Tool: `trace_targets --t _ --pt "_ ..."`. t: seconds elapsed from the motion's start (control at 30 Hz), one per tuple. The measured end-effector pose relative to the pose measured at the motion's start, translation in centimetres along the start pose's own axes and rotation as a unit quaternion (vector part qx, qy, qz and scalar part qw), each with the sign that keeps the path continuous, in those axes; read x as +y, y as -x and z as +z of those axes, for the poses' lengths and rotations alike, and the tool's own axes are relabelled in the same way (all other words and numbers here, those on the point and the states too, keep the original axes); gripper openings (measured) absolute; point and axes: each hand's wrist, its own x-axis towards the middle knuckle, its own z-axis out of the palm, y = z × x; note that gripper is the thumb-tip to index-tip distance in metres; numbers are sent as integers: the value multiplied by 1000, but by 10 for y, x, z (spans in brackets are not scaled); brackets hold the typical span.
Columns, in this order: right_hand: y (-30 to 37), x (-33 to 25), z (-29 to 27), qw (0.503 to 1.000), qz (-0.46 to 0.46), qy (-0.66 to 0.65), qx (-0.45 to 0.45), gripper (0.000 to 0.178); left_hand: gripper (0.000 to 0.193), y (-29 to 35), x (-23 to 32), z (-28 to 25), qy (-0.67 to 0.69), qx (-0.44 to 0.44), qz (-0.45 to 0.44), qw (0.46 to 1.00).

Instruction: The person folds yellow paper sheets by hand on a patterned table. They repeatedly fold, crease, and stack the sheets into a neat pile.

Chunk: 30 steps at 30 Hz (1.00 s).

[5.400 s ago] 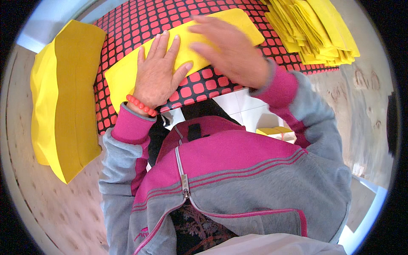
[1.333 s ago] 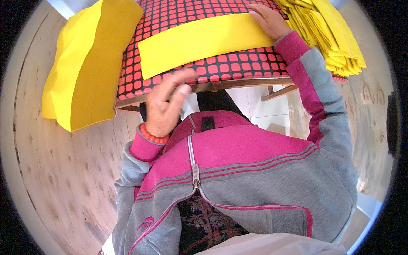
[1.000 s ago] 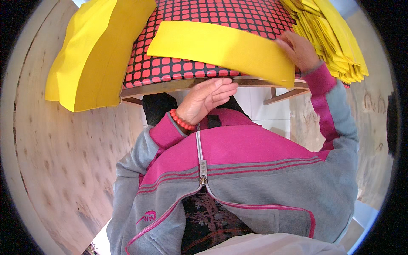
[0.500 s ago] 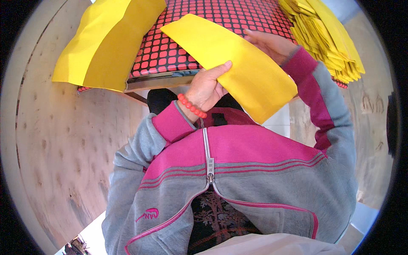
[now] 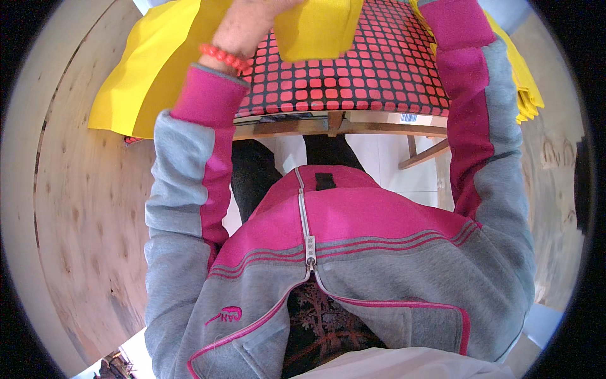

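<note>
In the head view, the yellow strip [image 5: 319, 30] has just moved forward from near your lap to over the desk [image 5: 341, 85]. Your left hand [image 5: 254, 20] is beside it, grip cropped: openness and hold can't be told; your right hand is out of view, likewise. Count: one strip, one large yellow piece [image 5: 151, 76] left, one yellow pile [image 5: 529, 95] right, layers uncountable.

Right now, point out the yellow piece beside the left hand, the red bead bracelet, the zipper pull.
Yellow piece [image 5: 315, 31]: head view, middle of its visible part.
Red bead bracelet [image 5: 225, 58]: head view, middle of visible beads.
Zipper pull [image 5: 310, 245]: head view, middle of its tab.
</note>
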Motion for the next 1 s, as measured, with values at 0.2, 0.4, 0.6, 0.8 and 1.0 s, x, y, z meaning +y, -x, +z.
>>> trace_targets --t 0.2,0.4,0.6,0.8,1.0 --pt "6 10 0 1000 13 21 -20 45 31 -19 -28 -12 -41 -29 31 998" --pt "38 76 13 994 61 -67 63 48 35 -1 -85 4 -18 -22 -73 997" --pt "37 83 0 995 68 -24 67 43 37 -6 -76 0 22 -68 -87 994" --pt "57 116 -3 954 278 -93 69 37 43 20 -82 21 301 -90 -223 923" --pt "119 128 -12 859 428 -275 60 64 48 48 -70 44 412 -76 -347 839"
